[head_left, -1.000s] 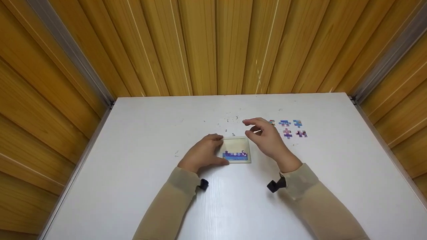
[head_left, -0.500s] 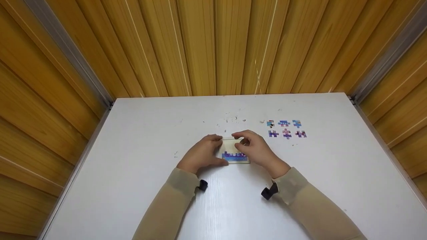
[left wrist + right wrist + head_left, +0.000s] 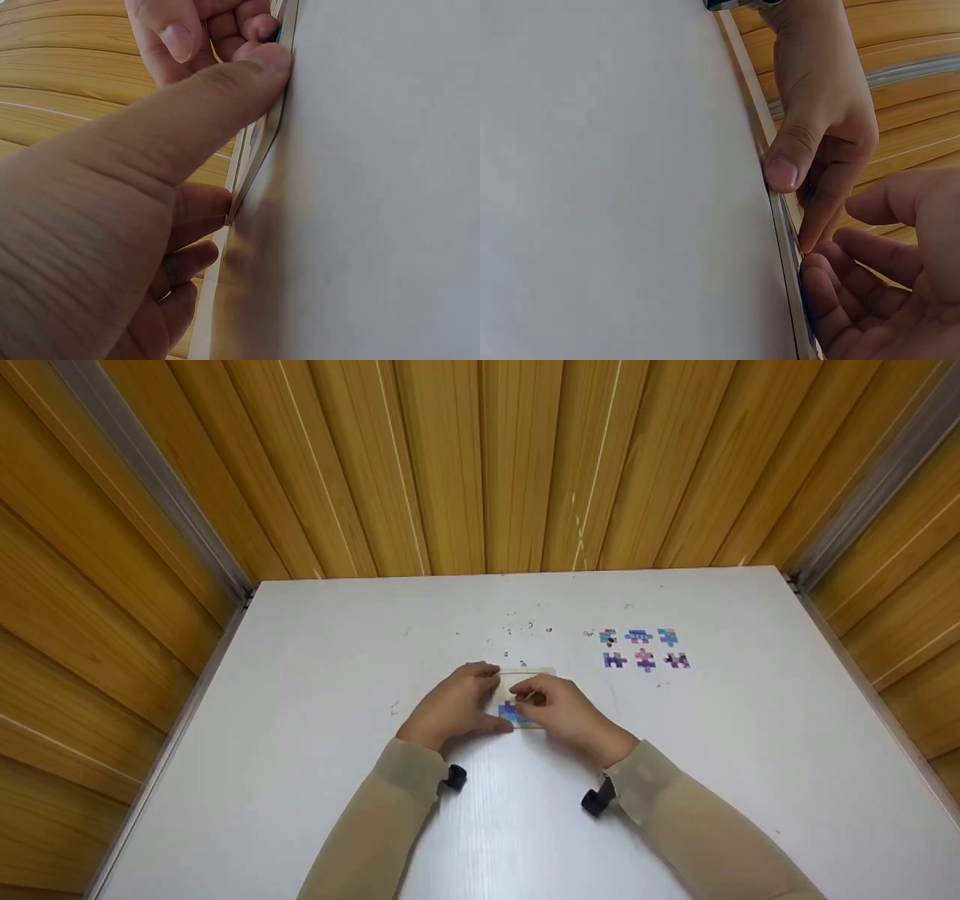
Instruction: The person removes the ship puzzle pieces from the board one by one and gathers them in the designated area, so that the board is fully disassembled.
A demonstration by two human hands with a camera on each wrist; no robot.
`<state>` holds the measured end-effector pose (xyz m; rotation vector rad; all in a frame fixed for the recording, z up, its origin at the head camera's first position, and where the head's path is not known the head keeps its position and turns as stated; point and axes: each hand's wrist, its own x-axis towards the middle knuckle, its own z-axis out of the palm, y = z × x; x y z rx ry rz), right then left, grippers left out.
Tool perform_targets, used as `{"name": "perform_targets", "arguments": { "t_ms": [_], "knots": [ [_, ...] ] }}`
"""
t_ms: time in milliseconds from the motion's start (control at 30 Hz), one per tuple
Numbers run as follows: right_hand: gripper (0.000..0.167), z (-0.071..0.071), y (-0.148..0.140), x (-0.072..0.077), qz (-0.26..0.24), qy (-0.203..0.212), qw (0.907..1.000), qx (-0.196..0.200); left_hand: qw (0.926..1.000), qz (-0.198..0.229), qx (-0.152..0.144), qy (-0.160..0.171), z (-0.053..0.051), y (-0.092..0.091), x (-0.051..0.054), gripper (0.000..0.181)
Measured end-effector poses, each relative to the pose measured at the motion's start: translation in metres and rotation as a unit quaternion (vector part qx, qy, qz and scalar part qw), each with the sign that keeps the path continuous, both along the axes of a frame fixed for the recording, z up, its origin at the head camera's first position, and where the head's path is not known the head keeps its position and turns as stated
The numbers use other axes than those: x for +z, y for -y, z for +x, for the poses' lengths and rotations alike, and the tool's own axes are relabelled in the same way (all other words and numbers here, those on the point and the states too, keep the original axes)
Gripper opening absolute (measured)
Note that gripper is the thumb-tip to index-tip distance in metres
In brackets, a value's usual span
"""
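Observation:
In the head view, a small pale puzzle frame [image 3: 508, 684] lies on the white table, with joined blue and purple pieces [image 3: 510, 712] along its near side. My left hand [image 3: 451, 709] grips the frame's left side, thumb at the near edge and fingers at the far corner. Over the frame's right part is my right hand [image 3: 576, 718], its bent fingertips down at the pieces and partly covering them. The right wrist view shows the thumb of my right hand [image 3: 907, 289] apart from its fingers, which touch the frame [image 3: 784, 241]; no piece is visible between them.
Several loose puzzle pieces [image 3: 645, 661] lie in two rows on the table to the right of the frame. Small dark specks are scattered beyond the frame. Wood-patterned panels [image 3: 517, 465] stand behind the white table [image 3: 315, 675] and at its sides.
My right hand has moved left and toward the near side, from beside the frame to over its pieces, uncovering loose pieces behind it. My left hand has kept its grip on the frame.

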<state>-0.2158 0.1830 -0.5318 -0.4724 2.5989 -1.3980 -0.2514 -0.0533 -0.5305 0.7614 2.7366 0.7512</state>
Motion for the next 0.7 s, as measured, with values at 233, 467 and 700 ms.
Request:
{"name": "perform_targets", "arguments": {
  "t_ms": [233,467,700],
  "knots": [
    [0.031,-0.0002,-0.0002,-0.0044,0.027,-0.007,0.9996,0.009,1.0000,0.006,-0.002,0.002,0.0002,0.0008,-0.0005,0.090],
    [0.032,0.0005,0.0032,-0.0087,0.072,-0.025,0.9965,0.034,0.9999,0.002,-0.013,0.001,0.0007,0.0015,0.0005,0.090],
    [0.043,0.0022,0.0071,-0.0082,0.096,-0.032,0.9943,0.032,0.9997,-0.010,-0.018,-0.010,-0.0020,0.0017,-0.0009,0.094]
  ]
}}
